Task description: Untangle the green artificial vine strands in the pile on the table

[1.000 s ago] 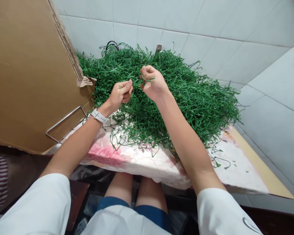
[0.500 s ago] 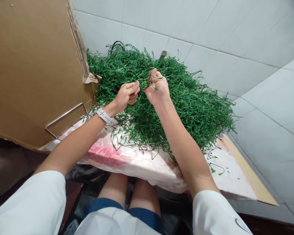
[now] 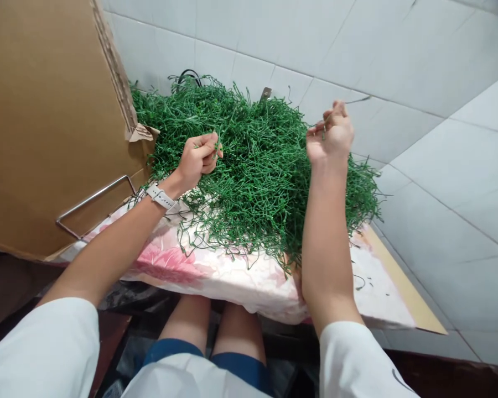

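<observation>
A big tangled heap of thin green stems (image 3: 253, 171) with small bud-like tips covers much of the cloth-covered table. Over the heap's left part, my left hand (image 3: 197, 159) is closed in a pinch, and small green tips of stems show at its fingertips. My right hand (image 3: 332, 135) is raised over the heap's right side, before the tiled wall. Its fingers are curled around a thin stem (image 3: 359, 100) whose end sticks out to the right. How many stems each hand holds is hidden by the fingers.
A large cardboard box (image 3: 45, 110) stands at the left, with a metal wire handle (image 3: 93, 198) by its foot. White wall tiles (image 3: 398, 50) rise behind. The flowered tablecloth (image 3: 216, 271) bears loose stem bits at the right, beside a tan board edge (image 3: 406, 276).
My right hand has moved right and away from my left hand, carrying thin stem. My left hand stays closed over the heap. The whole view has shifted slightly.
</observation>
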`<move>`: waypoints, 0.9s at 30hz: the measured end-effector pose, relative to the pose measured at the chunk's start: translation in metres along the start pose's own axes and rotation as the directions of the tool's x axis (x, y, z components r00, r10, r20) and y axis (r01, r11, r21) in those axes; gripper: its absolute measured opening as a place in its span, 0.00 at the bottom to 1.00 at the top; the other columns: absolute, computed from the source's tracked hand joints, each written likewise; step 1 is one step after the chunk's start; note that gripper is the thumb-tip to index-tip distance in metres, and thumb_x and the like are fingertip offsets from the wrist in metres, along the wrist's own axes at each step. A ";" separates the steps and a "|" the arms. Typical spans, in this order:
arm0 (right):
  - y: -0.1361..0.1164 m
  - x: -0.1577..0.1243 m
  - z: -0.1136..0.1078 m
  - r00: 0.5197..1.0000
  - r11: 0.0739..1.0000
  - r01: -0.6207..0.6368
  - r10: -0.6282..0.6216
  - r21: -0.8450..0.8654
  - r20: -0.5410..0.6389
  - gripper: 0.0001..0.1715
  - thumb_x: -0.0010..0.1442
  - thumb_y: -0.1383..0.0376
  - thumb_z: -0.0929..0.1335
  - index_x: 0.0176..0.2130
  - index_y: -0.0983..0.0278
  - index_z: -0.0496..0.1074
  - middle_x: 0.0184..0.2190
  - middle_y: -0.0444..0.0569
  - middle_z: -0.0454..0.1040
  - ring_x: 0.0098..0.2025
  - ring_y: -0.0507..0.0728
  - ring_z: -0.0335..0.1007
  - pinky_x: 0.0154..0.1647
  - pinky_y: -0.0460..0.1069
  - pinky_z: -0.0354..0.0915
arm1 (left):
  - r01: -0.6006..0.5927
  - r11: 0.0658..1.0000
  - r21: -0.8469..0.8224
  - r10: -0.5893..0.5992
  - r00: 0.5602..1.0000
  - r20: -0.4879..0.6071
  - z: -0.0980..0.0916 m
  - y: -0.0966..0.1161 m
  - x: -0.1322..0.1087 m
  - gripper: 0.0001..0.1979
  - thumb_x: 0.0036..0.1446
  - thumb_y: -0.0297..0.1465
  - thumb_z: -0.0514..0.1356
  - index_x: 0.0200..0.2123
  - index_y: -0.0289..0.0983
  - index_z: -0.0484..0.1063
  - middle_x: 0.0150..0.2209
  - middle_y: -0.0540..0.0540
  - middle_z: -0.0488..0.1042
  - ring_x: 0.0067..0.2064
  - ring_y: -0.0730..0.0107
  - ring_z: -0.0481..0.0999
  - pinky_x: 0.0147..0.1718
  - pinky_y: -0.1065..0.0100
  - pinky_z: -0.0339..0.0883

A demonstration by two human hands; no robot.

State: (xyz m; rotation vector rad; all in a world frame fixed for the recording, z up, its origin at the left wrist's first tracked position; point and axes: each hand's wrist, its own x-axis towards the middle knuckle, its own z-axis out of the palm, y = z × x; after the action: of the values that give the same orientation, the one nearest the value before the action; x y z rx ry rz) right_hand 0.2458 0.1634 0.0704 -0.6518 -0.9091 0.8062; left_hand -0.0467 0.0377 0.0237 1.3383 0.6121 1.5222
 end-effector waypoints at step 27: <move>-0.015 -0.108 0.088 0.565 0.824 0.429 0.074 -0.369 0.822 0.29 0.50 0.37 0.77 0.31 0.58 0.75 0.32 0.49 0.76 0.43 0.60 0.72 0.45 0.58 0.75 | -0.017 0.983 0.183 -0.001 0.995 0.095 0.005 -0.011 -0.005 0.22 0.53 0.51 0.67 0.25 0.38 0.70 0.16 0.59 0.47 0.17 0.82 0.44 0.16 0.71 0.38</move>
State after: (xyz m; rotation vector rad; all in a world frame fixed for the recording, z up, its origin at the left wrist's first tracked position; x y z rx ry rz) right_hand 0.1337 0.0797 0.0779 -0.6361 -2.1048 0.6320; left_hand -0.0383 0.0363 0.0134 1.5451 0.7007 1.4267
